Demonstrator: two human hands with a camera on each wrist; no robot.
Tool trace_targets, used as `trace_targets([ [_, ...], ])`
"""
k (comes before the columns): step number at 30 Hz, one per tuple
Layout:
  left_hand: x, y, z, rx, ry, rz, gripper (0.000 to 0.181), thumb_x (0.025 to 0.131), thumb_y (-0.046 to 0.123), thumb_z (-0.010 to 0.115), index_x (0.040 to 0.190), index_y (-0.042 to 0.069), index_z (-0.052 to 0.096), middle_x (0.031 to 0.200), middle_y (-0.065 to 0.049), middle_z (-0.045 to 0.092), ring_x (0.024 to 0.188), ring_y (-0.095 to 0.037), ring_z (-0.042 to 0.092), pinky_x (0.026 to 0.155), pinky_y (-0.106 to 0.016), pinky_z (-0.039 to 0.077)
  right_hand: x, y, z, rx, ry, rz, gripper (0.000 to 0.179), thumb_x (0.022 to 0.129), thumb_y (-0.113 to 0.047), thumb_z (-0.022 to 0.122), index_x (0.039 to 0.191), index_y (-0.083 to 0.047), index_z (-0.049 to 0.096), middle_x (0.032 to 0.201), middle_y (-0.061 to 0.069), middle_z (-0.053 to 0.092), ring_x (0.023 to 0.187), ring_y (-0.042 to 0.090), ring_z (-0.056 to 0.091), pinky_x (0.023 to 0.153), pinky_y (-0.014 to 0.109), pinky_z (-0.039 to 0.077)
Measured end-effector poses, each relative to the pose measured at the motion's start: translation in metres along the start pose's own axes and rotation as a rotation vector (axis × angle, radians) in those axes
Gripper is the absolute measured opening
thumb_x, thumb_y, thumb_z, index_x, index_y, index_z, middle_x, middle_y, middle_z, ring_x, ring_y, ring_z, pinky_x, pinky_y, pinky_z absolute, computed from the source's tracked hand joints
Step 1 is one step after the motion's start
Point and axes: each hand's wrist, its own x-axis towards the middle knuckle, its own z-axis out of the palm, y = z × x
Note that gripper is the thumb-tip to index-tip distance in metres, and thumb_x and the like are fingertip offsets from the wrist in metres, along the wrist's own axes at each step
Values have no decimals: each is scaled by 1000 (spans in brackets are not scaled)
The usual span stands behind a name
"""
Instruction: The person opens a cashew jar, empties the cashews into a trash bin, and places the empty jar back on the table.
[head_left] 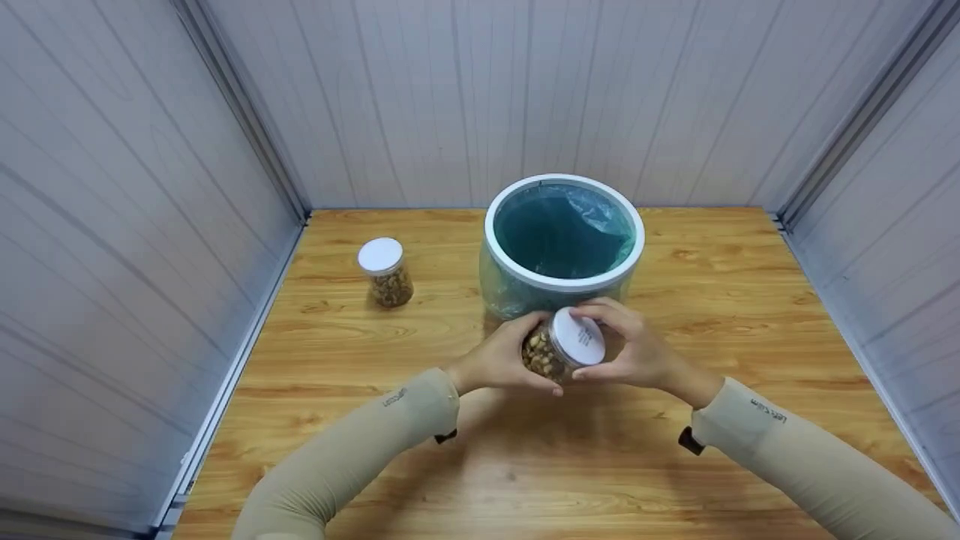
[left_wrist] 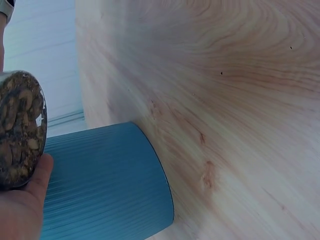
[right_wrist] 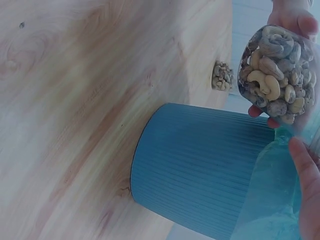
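Both hands hold a clear jar of nuts (head_left: 544, 356), tilted in the air just in front of the bin. The left hand (head_left: 499, 360) grips the jar's body. With thumb and fingers, the right hand (head_left: 645, 349) holds the edge of its white lid (head_left: 581, 339), which sits on the jar and bears small dark print. Cashews and other nuts, many greyish, show through the jar (right_wrist: 280, 75) in the right wrist view. The jar's base (left_wrist: 22, 130) faces the left wrist camera, with the left hand (left_wrist: 22, 215) partly in view below it.
A blue ribbed bin (right_wrist: 195, 160) with a white rim (head_left: 564, 285) and a translucent green liner bag stands behind the hands. Left of it, a second white-lidded jar of nuts (head_left: 391, 286) stands upright on the wooden table (head_left: 330, 345). Pale panel walls (head_left: 420, 97) enclose three sides.
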Motion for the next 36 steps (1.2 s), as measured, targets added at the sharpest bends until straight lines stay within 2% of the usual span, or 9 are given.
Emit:
trace_targets([
  [2,1,0,1,11,4,5,100,73,33,104,153,8,50,145,-8,64,129,-17,63,114,-35,53,1,-1,1,4,5,-10,88,64,-13,107,142,-5,68,136,18,70,122,25,65,105,16,53],
  [7,0,-1,2,19,19,4,95,75,35,103,150,8,52,144,-7,65,128,-17,63,113,-36,54,1,-2,1,1,-14,4,87,66,-14,106,143,-6,67,138,17,69,123,30,65,107,18,52],
  [14,-2,0,4,15,36,-12,91,76,35,102,148,9,53,145,-7,65,128,-16,64,113,-35,54,2,-4,-3,1,-101,116,89,75,-26,103,151,-12,59,148,10,63,128,25,60,110,22,51],
  [20,-2,0,5,42,51,11,90,75,31,103,146,6,55,144,-10,66,128,-19,65,113,-36,55,2,-6,-6,-70,-141,192,97,76,-32,100,156,-8,52,147,13,60,123,22,57,102,34,55],
  [25,-2,-1,6,59,51,-9,90,74,32,103,146,7,55,143,-9,67,127,-18,66,111,-35,55,3,-9,-5,-103,-150,238,93,79,-40,97,154,-8,52,145,13,59,122,23,56,97,40,57],
  [32,-2,0,5,75,60,7,90,75,34,103,146,6,56,141,-9,68,126,-18,66,110,-35,56,7,-10,0,-152,-118,199,87,78,-41,97,146,-4,58,134,15,64,114,25,60,91,42,57],
  [36,-2,1,4,77,60,3,90,75,35,102,147,8,56,141,-8,68,126,-17,66,110,-34,56,9,-13,1,-161,-119,238,86,80,-41,96,146,-3,56,136,17,63,116,27,61,92,47,58],
])
